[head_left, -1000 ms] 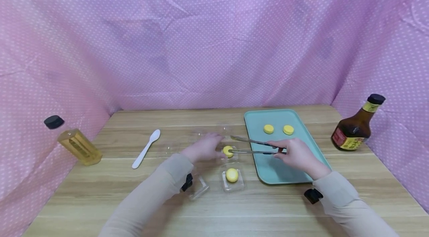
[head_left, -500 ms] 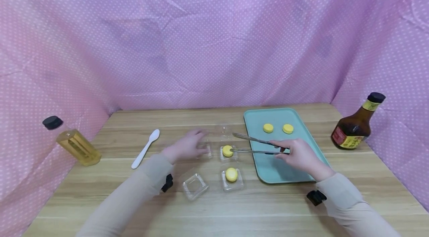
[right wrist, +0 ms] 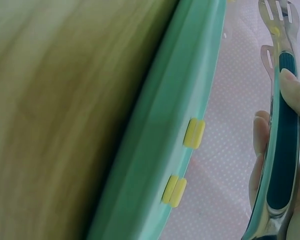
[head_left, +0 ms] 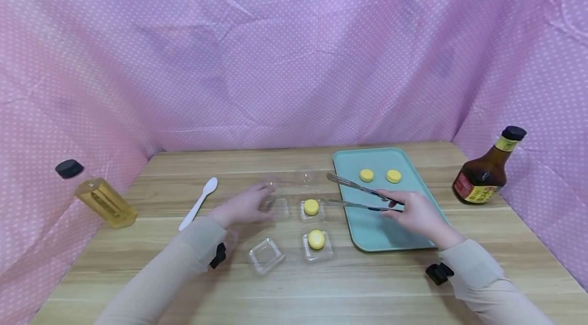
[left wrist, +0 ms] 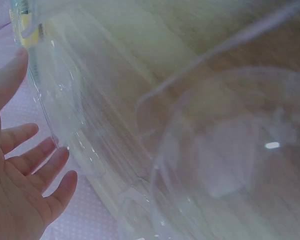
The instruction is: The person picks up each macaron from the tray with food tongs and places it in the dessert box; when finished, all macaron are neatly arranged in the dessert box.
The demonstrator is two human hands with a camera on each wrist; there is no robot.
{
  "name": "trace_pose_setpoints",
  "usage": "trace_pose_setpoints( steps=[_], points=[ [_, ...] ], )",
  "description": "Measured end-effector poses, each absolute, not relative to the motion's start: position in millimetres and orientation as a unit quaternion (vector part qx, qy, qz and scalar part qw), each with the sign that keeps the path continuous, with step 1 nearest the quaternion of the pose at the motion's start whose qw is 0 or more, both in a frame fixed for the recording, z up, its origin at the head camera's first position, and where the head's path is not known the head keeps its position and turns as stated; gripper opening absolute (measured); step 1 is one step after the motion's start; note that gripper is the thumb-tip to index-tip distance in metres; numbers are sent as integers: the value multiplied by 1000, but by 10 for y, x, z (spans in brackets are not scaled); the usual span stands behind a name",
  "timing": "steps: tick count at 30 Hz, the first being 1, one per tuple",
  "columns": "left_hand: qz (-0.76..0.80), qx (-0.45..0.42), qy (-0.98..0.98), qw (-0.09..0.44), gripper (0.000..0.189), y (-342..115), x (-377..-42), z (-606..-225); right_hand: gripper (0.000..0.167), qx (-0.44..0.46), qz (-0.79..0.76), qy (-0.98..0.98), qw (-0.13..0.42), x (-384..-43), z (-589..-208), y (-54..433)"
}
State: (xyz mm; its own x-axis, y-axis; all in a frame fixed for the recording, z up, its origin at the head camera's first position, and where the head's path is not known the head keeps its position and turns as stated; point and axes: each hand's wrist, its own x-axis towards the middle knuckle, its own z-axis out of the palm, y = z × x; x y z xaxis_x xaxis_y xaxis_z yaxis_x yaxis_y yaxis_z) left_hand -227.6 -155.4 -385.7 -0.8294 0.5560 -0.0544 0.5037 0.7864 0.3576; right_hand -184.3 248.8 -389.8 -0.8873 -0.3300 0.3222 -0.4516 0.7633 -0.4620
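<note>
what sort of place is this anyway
Probably a makeshift, curtained-off tabletop workspace for handling food: pink dotted cloth hangs behind and beside the wooden table, and two yellow macaron-like pieces sit on a teal tray. What lies beyond the cloth doesn't show.

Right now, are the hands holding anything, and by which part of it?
The right hand holds the metal tongs by their dark handles. The left hand, its fingers spread, holds nothing.
</note>
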Motion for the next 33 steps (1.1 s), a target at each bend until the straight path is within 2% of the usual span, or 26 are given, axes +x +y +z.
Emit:
trace_pose_setpoints(
  steps=[6,16,25,33],
  points=[
    [148,288,943,73,79,-1585,-2261,-3860,48,203,278,-932,114,-1840,-3886,2529],
    [144,281,946,78,77,-1577,-2250,-3855,49,139,279,-944,106,-1909,-3793,2675],
    [151,279,945,75,75,-1586,-2234,-3865,52,96,266,-955,83,-2003,-3746,2864],
    [157,267,947,86,76,-1582,-2236,-3866,53,73,267,-960,38,-2078,-3720,2970]
  ],
)
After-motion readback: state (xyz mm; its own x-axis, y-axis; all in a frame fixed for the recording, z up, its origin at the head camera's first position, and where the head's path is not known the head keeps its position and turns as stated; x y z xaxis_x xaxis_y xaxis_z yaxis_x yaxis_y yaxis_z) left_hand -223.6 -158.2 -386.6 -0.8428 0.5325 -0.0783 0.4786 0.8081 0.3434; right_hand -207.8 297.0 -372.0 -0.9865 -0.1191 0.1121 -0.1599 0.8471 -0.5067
